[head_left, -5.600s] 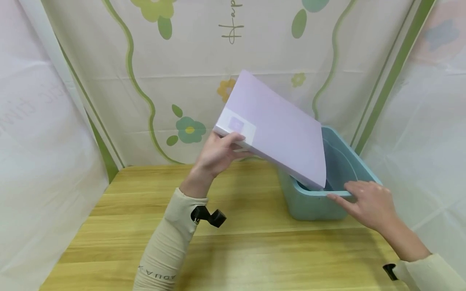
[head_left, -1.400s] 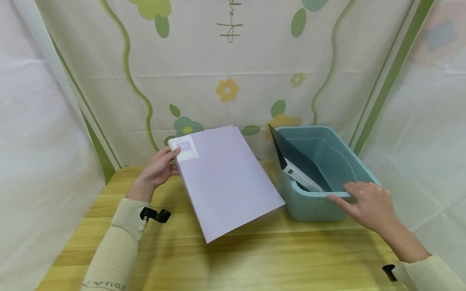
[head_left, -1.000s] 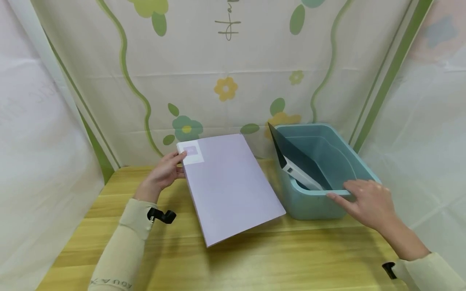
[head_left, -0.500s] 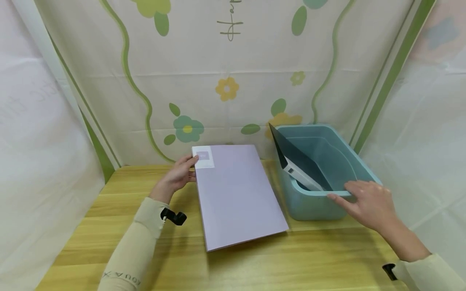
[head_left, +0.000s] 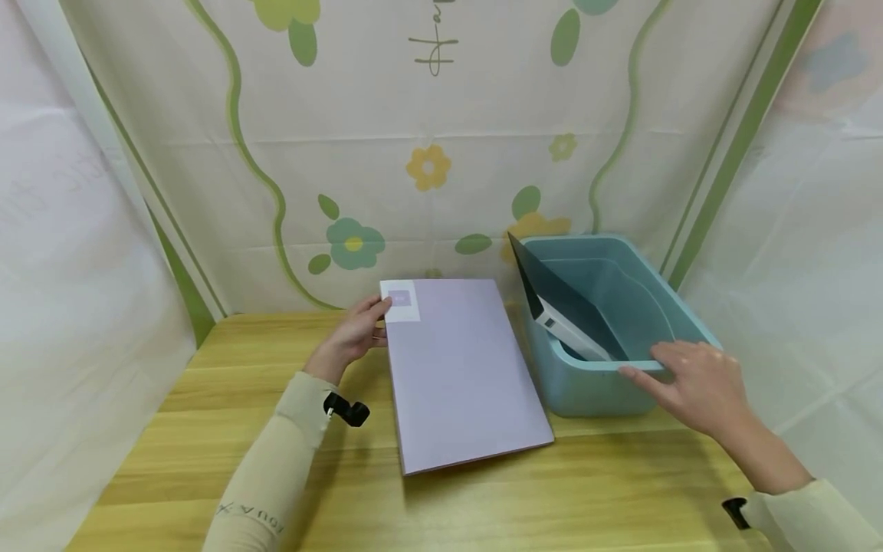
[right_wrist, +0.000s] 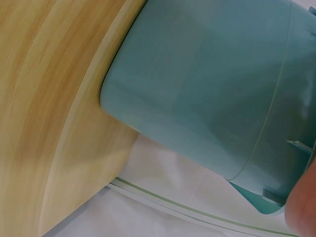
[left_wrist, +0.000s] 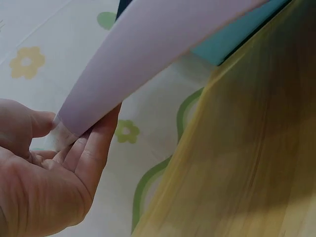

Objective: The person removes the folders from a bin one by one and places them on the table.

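At left, a one-cornered pinch: thumb of the left hand point(head_left: 350, 337) on top, fingers beneath, clamped on the upper left corner of a lilac, rectangular, plastic-looking folder point(head_left: 469, 376), right at its white label point(head_left: 407, 313). Held slanting over a yellow wood-grain tabletop point(head_left: 552, 502), near edge lowest; contact between that edge and the wood impossible to tell from these angles. Liable, with only one corner gripped, to twist, sag at the free right side or slide out under its own weight; if released at a tilt, apt to drop flat or skid on the smooth-looking wood.

Farther right, propped at a slant inside a blue-green, rounded-corner plastic bin point(head_left: 593, 395), a black, stiff-looking binder point(head_left: 582, 307) with a white strip point(head_left: 572, 336) along one edge. Poking above the rim at one corner, and so exposed to a knock from the lilac folder close by on the left; likely, once bumped, to slip deeper or topple.

At far right, hooked over the near rim, the right hand point(head_left: 704, 387): clamped on the bin, apparently for steadiness. Possible from too hard a press or pull there: a skid or tip of the bin, binder included.
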Tool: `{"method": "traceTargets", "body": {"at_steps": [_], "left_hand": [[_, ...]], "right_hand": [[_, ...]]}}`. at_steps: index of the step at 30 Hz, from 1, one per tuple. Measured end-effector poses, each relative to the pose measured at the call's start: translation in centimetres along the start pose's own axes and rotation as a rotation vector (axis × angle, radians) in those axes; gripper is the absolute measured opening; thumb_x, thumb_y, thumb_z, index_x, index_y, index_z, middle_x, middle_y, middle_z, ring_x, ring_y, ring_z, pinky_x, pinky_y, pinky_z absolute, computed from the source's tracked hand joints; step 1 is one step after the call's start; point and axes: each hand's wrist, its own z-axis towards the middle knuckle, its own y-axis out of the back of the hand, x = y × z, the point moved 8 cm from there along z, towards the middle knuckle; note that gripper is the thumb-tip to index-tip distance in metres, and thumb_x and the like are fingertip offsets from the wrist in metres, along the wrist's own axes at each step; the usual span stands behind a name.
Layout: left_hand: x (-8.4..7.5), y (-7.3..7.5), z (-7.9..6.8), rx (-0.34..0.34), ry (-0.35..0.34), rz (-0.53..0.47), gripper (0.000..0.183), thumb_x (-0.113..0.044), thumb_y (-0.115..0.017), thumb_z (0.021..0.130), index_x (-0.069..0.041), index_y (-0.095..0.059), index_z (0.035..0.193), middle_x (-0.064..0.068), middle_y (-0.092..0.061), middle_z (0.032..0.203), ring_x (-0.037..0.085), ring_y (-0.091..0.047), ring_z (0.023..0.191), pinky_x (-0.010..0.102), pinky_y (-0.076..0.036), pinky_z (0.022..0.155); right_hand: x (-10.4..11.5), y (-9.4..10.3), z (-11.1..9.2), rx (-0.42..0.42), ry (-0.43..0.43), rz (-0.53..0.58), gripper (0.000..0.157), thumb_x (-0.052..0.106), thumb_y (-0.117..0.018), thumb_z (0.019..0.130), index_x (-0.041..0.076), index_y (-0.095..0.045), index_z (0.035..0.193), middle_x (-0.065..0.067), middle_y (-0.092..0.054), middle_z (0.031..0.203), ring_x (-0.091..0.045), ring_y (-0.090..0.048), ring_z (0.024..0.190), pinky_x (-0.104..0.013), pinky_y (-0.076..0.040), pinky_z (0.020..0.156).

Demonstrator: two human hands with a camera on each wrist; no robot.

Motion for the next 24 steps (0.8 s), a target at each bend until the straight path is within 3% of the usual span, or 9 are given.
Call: {"method": "traceTargets", "body": {"at_steps": [9, 19, 24], "left_hand": [[0.8, -0.7, 1.2, -0.011, 0.037, 0.051, 0.050, -0.034, -0.041, 0.112, -0.008, -0.037, 0.154, 0.016, -0.057, 0.124, 0.021, -0.070, 0.077, 0.032, -0.059, 0.071], [2.1, -0.2, 2.5, -0.075, 0.089, 0.103, 0.052, -0.040, -0.045, 0.110, -0.014, -0.041, 0.154, 0.016, -0.056, 0.133, 0.023, -0.068, 0.086, 0.032, -0.056, 0.073], [2.5, -0.2, 2.7, -0.095, 0.093, 0.126, 0.052, -0.041, -0.045, 0.110, -0.015, -0.040, 0.155, 0.016, -0.057, 0.127, 0.023, -0.067, 0.086, 0.031, -0.055, 0.072]], "right_hand": [[-0.2, -0.1, 0.0, -0.010, 0.005, -0.001, 0.056, 0.072, -0.062, 0.086, 0.027, -0.038, 0.066, 0.011, -0.029, 0.059, -0.010, -0.026, 0.049, -0.028, -0.015, 0.041], [-0.1, -0.1, -0.1, -0.006, 0.005, 0.001, 0.056, 0.072, -0.064, 0.086, 0.027, -0.038, 0.066, 0.011, -0.030, 0.059, -0.010, -0.027, 0.049, -0.028, -0.015, 0.041], [-0.1, 0.0, -0.1, -0.005, 0.005, 0.000, 0.056, 0.072, -0.064, 0.086, 0.026, -0.038, 0.065, 0.011, -0.031, 0.059, -0.010, -0.027, 0.049, -0.028, -0.016, 0.041]]}}
